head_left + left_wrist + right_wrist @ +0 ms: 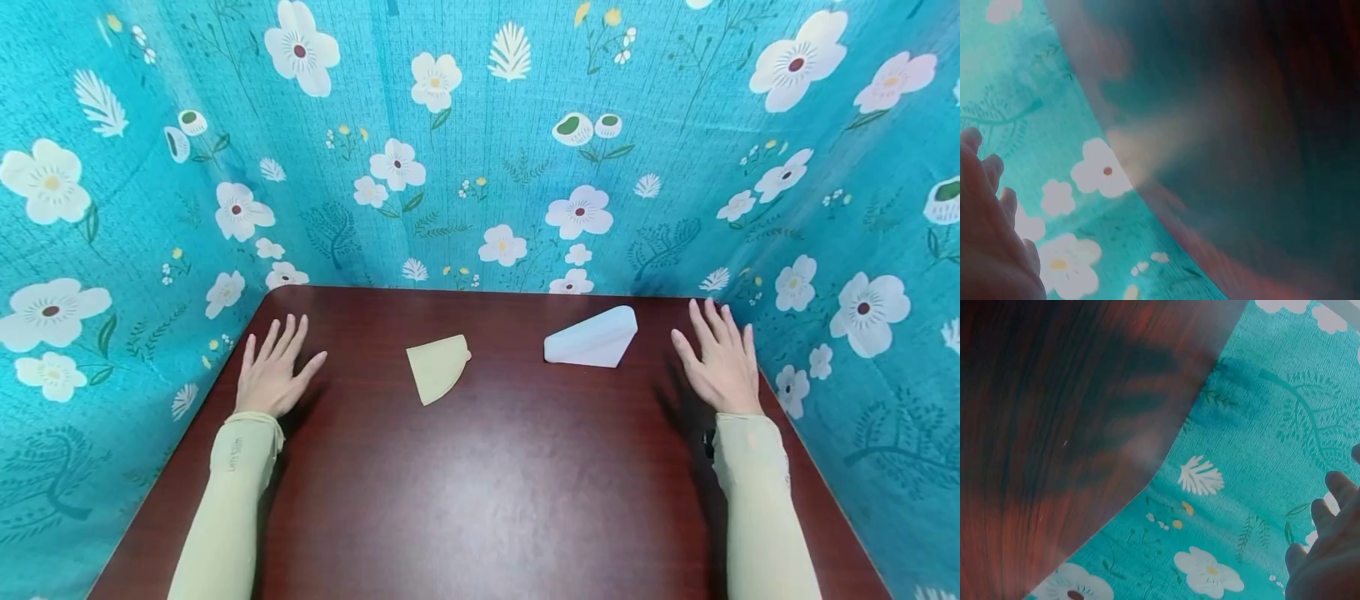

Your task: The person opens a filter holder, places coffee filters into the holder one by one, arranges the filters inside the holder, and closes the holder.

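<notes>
Toward the back of the dark table lie two small flat items. One is a pale yellow wedge-shaped piece with a curved edge and a small rounded tab at its right corner. To its right lies a bluish-white angular piece, wider at its right end. My left hand is at the table's left side, fingers spread and holding nothing; the yellow piece is the nearer item to it. Over the right edge, my right hand has its fingers extended and holds nothing, with the bluish-white piece to its left. Neither item shows in the wrist views.
The reddish-brown wooden table has a rounded back left corner. A turquoise flowered curtain rises behind it and along both sides, close to the edges. Shadows of both arms fall on the tabletop.
</notes>
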{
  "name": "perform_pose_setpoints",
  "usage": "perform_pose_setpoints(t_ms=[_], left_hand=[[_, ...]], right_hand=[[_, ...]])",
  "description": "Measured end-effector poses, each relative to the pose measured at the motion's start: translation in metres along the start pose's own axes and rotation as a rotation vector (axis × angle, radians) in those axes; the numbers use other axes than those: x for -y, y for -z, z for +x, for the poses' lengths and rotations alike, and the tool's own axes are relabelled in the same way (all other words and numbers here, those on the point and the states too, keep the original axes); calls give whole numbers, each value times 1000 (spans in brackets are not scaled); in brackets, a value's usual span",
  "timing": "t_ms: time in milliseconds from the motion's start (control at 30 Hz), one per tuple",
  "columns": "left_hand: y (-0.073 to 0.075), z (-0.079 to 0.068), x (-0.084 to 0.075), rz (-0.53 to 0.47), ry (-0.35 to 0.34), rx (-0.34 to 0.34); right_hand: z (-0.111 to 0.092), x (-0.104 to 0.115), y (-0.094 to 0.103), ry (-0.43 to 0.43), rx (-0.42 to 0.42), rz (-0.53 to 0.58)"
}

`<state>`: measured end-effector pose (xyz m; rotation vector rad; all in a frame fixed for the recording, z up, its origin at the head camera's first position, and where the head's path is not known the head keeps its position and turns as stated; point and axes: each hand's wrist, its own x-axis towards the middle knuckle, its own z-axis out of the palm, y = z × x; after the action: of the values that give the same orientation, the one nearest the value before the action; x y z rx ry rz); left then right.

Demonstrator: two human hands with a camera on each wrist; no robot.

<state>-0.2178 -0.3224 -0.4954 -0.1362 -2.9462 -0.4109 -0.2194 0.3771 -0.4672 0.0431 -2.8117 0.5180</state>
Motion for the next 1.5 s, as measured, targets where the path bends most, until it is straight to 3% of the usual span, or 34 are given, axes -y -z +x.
perform_pose_setpoints(t_ms=[100,200,400,667,867,1000,1133,1500], left_hand=[[-5,10,-11,4,-38,-12],[-12,26,-33,6,-103,-29],[-18,61,-107,4,-287,-28],[-15,88,-205,0,-484,-1],[-23,93,-259,23,-590,26],[-29,94,-279,26,-631,45],[-30,94,-290,28,-650,46],[-27,93,-294,23,-667,40]], right_hand=[[5,5,-3,45,28,64],[10,13,-8,58,111,183],[21,30,-27,-12,261,388],[30,41,-49,-25,340,388],[35,43,-61,4,348,422],[40,44,-66,23,345,415],[43,47,-67,58,341,390],[55,69,-77,138,391,399]])
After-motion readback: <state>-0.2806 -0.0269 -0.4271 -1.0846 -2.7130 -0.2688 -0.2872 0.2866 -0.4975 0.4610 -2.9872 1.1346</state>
